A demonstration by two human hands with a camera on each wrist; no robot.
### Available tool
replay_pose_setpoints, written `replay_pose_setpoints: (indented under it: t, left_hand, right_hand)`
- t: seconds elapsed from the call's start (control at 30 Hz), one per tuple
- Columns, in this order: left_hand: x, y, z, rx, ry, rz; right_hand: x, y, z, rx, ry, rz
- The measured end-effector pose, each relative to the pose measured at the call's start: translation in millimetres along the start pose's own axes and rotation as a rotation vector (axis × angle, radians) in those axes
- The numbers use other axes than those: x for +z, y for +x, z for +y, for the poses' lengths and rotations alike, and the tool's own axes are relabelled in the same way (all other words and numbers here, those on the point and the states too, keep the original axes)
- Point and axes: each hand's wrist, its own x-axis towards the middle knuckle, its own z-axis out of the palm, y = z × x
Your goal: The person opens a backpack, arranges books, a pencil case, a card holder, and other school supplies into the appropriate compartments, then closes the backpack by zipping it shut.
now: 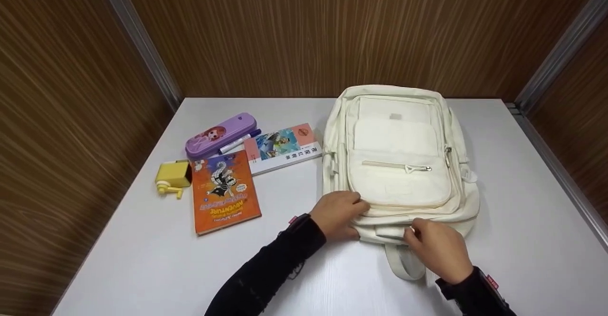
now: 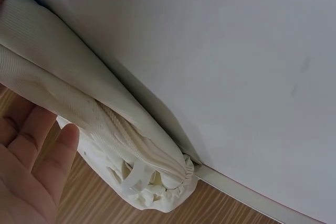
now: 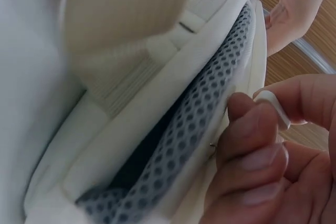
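Note:
A cream backpack (image 1: 399,135) lies flat on the table, front pocket upward, its handle loop (image 1: 403,263) toward me. At its near left corner, my left hand (image 1: 338,214) grips the edge, fingers over the top and thumb lower down. The left wrist view shows some fingers of the left hand (image 2: 31,156) beside the bag's fabric (image 2: 89,87). A white zipper pull (image 3: 274,109) is pinched between thumb and index finger of my right hand (image 3: 262,166), at the near edge in the head view. Beside it, the bag's edge gapes and shows grey mesh lining (image 3: 194,114).
Left of the backpack lie a blue-and-pink book (image 1: 280,147), an orange book (image 1: 225,192), a purple pencil case (image 1: 221,135), a marker pen (image 1: 237,142) and a yellow hand-crank sharpener (image 1: 173,176). Wood-grain panels (image 1: 323,35) wall in the white table (image 1: 156,259).

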Motion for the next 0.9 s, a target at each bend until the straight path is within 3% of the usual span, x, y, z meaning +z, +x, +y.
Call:
replay_pose_setpoints:
  t: [0.43, 0.67, 0.9]
  left_hand:
    - [8.4, 0.1, 6.5, -0.001, 0.001, 0.097]
    - [7.4, 4.6, 18.3, -0.018, 0.033, 0.106]
    - [9.9, 12.1, 33.8, -0.046, 0.106, 0.124]
  right_hand:
    - [10, -4.6, -14, -0.031, -0.039, 0.043]
    - [15, -3.7, -25, -0.058, -0.007, 0.018]
    - [21, -2.3, -32, -0.113, 0.014, 0.074]
